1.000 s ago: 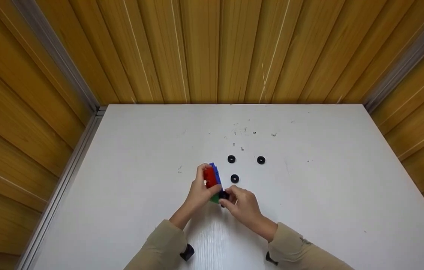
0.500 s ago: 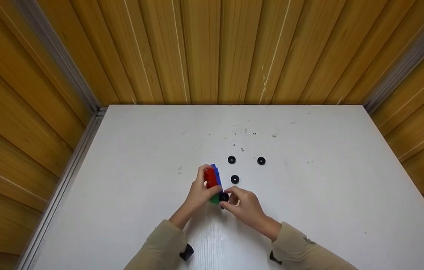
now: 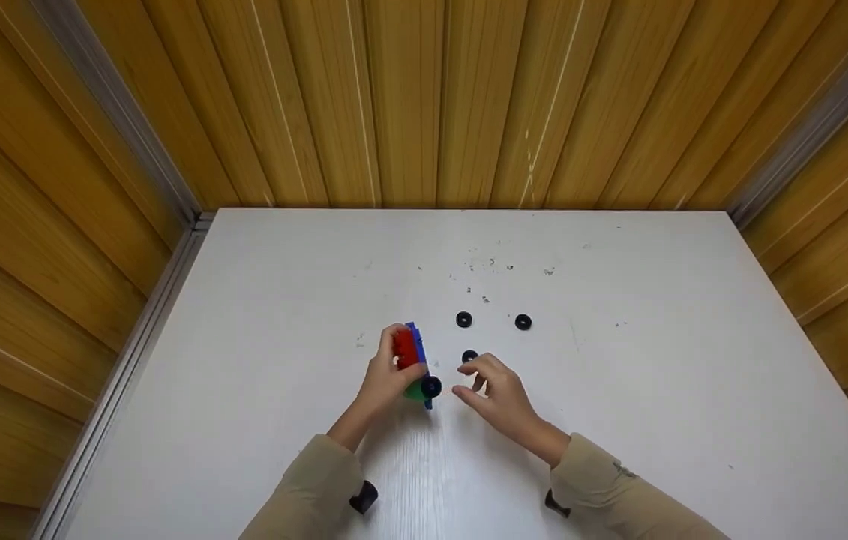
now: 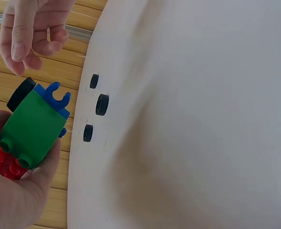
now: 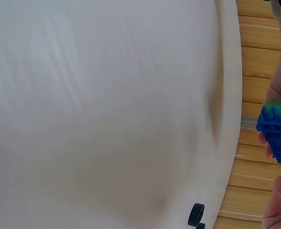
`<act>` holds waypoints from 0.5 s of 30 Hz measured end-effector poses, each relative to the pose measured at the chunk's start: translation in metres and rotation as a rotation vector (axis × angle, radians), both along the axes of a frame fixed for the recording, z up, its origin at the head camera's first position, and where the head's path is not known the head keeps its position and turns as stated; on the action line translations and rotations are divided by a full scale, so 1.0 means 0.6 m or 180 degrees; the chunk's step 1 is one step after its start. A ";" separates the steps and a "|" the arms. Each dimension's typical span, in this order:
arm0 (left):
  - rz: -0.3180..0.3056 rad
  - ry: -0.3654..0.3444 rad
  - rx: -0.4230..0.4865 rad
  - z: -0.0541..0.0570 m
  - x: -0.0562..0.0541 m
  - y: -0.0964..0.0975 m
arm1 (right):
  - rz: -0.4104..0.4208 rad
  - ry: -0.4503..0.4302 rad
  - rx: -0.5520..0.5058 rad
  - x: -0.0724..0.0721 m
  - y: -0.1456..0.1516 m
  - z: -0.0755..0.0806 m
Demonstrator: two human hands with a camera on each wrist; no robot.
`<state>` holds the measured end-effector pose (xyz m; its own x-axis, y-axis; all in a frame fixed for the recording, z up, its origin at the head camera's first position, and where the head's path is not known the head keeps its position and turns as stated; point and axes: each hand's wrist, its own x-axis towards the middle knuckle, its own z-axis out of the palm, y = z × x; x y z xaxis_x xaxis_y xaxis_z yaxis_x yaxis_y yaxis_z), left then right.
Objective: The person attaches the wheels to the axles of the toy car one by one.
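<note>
My left hand (image 3: 382,375) grips a toy brick car, tilted on its side above the table. The car has a blue base (image 5: 276,133), a red brick (image 3: 405,351) and a green brick (image 4: 35,125). A blue hook (image 4: 57,95) juts from one end. One black wheel (image 3: 431,386) sits on the base near the green end. Just right of it, my right hand (image 3: 500,394) is apart from the car, fingers loosely bent, with nothing between thumb and fingertips. Its fingers partly cover a loose black wheel (image 3: 469,356) in the head view.
Two more loose wheels lie farther back, a left wheel (image 3: 464,319) and a right wheel (image 3: 523,322). The white table (image 3: 281,300) has small dark marks towards the back. Wood-patterned walls (image 3: 401,105) enclose its back and sides.
The right hand has let go of the black wheel, which stays on the car, and drawn off to the right. The left hand has shifted slightly left with the car.
</note>
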<state>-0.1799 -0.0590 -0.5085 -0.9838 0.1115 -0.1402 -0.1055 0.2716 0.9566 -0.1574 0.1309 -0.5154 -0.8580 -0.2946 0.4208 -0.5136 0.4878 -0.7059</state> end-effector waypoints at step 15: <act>0.0014 -0.0051 0.0003 -0.004 -0.005 -0.017 | -0.0363 -0.0442 -0.0173 -0.050 0.010 -0.028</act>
